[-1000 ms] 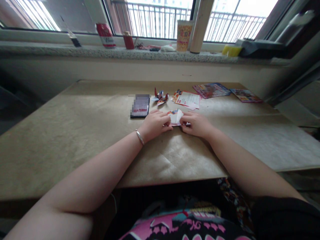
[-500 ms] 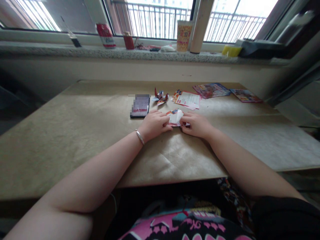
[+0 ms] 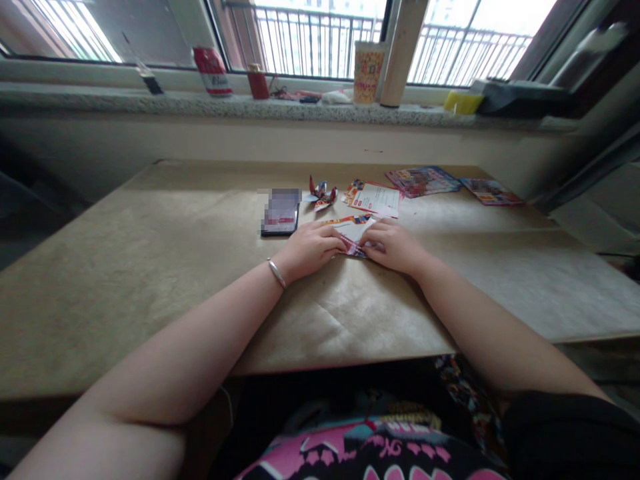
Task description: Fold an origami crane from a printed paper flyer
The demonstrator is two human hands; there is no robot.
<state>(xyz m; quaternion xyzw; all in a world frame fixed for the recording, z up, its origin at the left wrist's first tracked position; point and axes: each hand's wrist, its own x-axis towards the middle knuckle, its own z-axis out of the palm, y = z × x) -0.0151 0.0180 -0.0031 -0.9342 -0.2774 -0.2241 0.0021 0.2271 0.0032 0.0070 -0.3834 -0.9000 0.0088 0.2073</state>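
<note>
A printed sheet of paper (image 3: 354, 231), white with orange and red patches, lies on the table between my two hands, with a fold along its near edge. My left hand (image 3: 314, 249) has its fingers together, gripping the left part of that near edge. On the other side my right hand (image 3: 395, 245) pinches the right part of the same edge, its thumb partly hidden. Just beyond the paper stands a small folded paper shape (image 3: 323, 195) with pointed tips. A phone (image 3: 282, 212) lies close to my left hand.
Behind the right hand are loose printed sheets (image 3: 377, 199), and farther right a stack of colourful leaflets (image 3: 425, 181) and another pile (image 3: 491, 191). The windowsill (image 3: 290, 113) bears a red can (image 3: 211, 71), a patterned cup (image 3: 369, 72) and a yellow block (image 3: 463, 102).
The paper now lies more spread out, with more of its printed face showing. Both hands have shifted slightly, and their fingers have settled lower along its near edge.
</note>
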